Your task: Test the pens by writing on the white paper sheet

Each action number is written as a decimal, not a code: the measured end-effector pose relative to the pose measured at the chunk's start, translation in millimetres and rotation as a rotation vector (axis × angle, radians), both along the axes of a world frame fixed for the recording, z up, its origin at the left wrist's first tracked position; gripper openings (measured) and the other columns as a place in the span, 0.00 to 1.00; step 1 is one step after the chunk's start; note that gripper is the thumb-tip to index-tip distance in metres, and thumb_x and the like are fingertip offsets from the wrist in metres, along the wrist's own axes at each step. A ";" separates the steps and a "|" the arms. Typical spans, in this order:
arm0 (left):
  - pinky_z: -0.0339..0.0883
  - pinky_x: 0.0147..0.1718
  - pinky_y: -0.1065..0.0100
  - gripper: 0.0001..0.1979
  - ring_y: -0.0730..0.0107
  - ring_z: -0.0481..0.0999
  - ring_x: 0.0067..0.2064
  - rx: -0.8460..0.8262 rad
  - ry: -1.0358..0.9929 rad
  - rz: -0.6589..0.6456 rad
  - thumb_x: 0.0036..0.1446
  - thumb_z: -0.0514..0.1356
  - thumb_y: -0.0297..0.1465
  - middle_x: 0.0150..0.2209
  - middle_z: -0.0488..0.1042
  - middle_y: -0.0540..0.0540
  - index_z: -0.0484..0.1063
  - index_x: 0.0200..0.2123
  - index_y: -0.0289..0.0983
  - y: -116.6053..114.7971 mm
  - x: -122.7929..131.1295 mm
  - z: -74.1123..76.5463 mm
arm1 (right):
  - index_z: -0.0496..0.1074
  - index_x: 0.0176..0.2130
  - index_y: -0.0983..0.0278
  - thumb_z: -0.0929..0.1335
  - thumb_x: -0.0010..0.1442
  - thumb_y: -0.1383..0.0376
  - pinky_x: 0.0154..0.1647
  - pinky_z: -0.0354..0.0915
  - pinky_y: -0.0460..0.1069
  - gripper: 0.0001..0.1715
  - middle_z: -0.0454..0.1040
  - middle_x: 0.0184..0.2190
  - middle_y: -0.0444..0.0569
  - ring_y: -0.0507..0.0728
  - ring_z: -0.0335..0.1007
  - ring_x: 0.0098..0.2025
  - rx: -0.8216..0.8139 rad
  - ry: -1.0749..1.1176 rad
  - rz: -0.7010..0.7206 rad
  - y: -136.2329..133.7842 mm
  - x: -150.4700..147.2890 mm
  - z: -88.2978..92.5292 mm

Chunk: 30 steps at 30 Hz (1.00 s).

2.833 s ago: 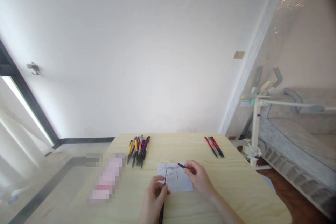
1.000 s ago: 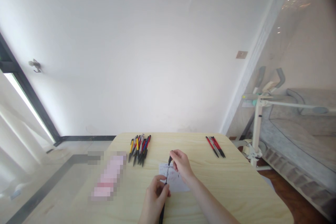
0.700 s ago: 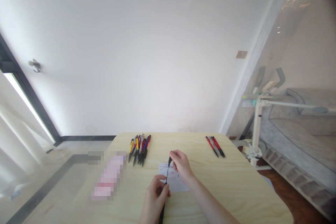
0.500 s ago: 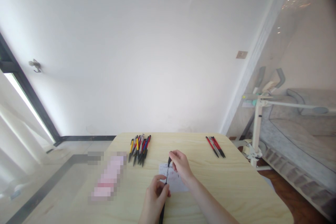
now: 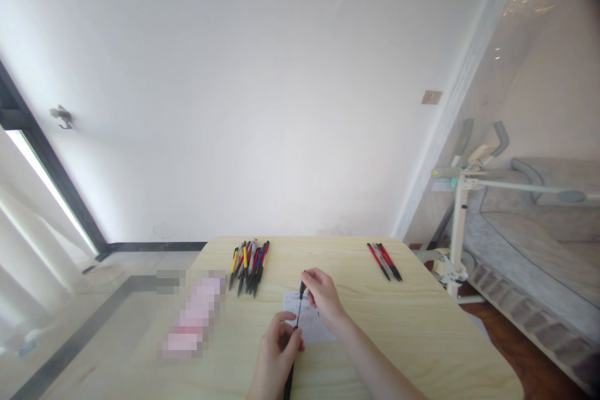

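Note:
My left hand (image 5: pixel 280 350) is closed around a long black pen barrel (image 5: pixel 289 381), which runs down toward the near table edge. Above it, my right hand (image 5: pixel 322 294) pinches a short black pen piece (image 5: pixel 302 287) between thumb and fingers. A thin dark rod (image 5: pixel 299 312), apparently a refill, spans the gap between the two black parts. Both hands are over a white sheet of paper (image 5: pixel 319 329) with scribbled marks, partly hidden beneath them.
On the wooden table (image 5: pixel 398 337), a pile of several pens (image 5: pixel 248 265) lies at the back left. A small group of red and grey pens (image 5: pixel 384 261) lies at the back right. A pixelated pink object (image 5: pixel 194 319) is at the left edge.

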<state>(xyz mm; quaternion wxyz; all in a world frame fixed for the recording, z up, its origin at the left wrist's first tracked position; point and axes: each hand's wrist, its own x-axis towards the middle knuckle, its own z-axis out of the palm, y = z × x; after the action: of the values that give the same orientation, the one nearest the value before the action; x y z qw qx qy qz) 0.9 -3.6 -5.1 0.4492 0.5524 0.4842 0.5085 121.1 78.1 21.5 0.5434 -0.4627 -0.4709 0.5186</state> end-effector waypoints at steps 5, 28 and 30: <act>0.61 0.26 0.73 0.09 0.72 0.69 0.23 -0.002 0.012 -0.014 0.54 0.55 0.34 0.19 0.71 0.54 0.61 0.38 0.39 -0.6 -1.0 -1.2 | 0.65 0.26 0.66 0.68 0.49 0.54 0.09 0.44 0.40 0.17 0.58 0.13 0.35 0.44 0.49 0.11 -0.004 0.000 -0.005 0.4 1.4 0.2; 0.61 0.26 0.73 0.11 0.72 0.70 0.23 -0.002 -0.018 0.005 0.52 0.57 0.37 0.19 0.71 0.54 0.64 0.38 0.39 -1.2 -0.8 -1.3 | 0.65 0.27 0.66 0.68 0.50 0.55 0.09 0.44 0.39 0.16 0.58 0.13 0.35 0.44 0.50 0.11 0.015 0.016 0.009 -1.9 1.7 -2.2; 0.61 0.26 0.73 0.11 0.72 0.70 0.23 0.000 -0.016 0.000 0.52 0.56 0.36 0.19 0.71 0.54 0.64 0.38 0.39 -1.1 -1.0 -2.2 | 0.65 0.27 0.66 0.68 0.50 0.55 0.09 0.44 0.39 0.16 0.58 0.13 0.35 0.44 0.50 0.11 0.017 0.019 0.005 -0.9 1.5 -2.2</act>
<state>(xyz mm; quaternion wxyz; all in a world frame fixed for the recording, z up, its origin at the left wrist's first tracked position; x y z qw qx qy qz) -0.1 -4.7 -7.3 0.4531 0.5484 0.4806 0.5128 122.6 77.1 19.3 0.5503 -0.4518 -0.4711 0.5206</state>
